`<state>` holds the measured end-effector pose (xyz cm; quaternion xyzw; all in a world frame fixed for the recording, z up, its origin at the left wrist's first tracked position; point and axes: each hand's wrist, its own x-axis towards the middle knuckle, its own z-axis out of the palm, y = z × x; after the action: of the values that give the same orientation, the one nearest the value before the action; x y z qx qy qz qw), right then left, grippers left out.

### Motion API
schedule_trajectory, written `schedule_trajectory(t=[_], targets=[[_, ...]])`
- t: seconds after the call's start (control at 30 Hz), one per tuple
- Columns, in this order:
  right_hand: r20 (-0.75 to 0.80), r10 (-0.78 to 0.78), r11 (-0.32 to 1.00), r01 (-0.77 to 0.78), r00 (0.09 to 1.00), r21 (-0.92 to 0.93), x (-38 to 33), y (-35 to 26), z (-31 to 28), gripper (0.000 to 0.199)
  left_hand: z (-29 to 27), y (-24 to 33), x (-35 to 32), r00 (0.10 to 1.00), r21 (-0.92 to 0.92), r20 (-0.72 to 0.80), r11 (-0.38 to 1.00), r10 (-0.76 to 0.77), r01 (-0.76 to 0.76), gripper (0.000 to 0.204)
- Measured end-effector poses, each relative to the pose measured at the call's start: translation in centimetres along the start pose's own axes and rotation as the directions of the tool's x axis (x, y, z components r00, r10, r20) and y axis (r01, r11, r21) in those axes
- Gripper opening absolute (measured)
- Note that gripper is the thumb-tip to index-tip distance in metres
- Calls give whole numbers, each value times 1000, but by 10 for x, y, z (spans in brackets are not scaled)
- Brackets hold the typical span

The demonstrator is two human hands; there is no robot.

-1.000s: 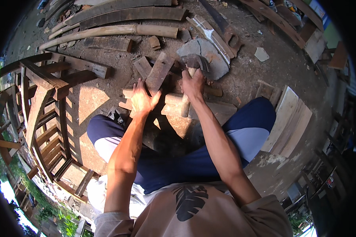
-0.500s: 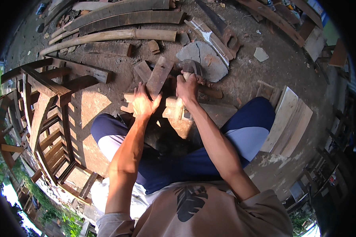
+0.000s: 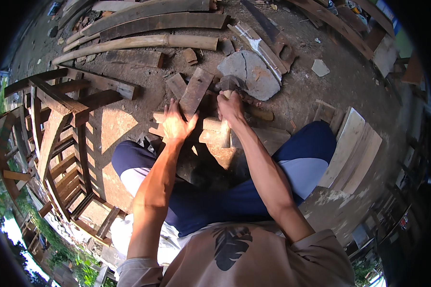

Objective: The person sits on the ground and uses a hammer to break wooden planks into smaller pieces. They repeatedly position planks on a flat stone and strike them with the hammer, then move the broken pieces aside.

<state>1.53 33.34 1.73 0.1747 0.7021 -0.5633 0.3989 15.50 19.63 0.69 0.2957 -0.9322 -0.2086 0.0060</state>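
Observation:
My left hand (image 3: 177, 125) grips the lower end of a short wooden block (image 3: 197, 91), thumb on its right and fingers on its left. The block leans up and to the right, over another small wood piece (image 3: 176, 85). My right hand (image 3: 231, 107) is closed high around the light wooden handle of a hatchet-like tool (image 3: 226, 136), just below its dark, wide metal head. The tool's exact kind is hard to make out. Pale wood pieces (image 3: 211, 124) lie beneath the hands, between my bent legs.
Beyond the hands lie a flat grey stone (image 3: 254, 76), a handsaw (image 3: 283, 51), a bamboo pole (image 3: 191, 42) and dark planks (image 3: 163, 26). A wooden frame (image 3: 57, 103) stands at left. Boards (image 3: 352, 148) lie beside my right knee; a pale shard (image 3: 320, 68) is farther off.
The whole view has shifted slightly, so the surroundings sit a little farther right. Both hands keep their holds; the tool's handle has turned slightly. The block stays under my left hand.

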Motion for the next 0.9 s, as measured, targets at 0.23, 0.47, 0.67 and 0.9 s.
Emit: schedule_trajectory(t=[0.23,0.47,0.67,0.9], targets=[[-272,-433,892,452,859,7,-6,-23,-1,25,-5,5,2,1000,12,-16,1000,-20,20,76],[-19,-34,999,34,999,29,-6,-1,-4,21,-4,7,6,999,-53,-22,998,-28,27,48],[-132,-206,967,223,970,126,-11,-27,-1,19,-3,4,6,998,-45,-58,999,-8,5,48],[-19,-63,996,64,998,68,-19,-11,4,19,-3,0,7,995,-37,-98,999,14,-18,46]])
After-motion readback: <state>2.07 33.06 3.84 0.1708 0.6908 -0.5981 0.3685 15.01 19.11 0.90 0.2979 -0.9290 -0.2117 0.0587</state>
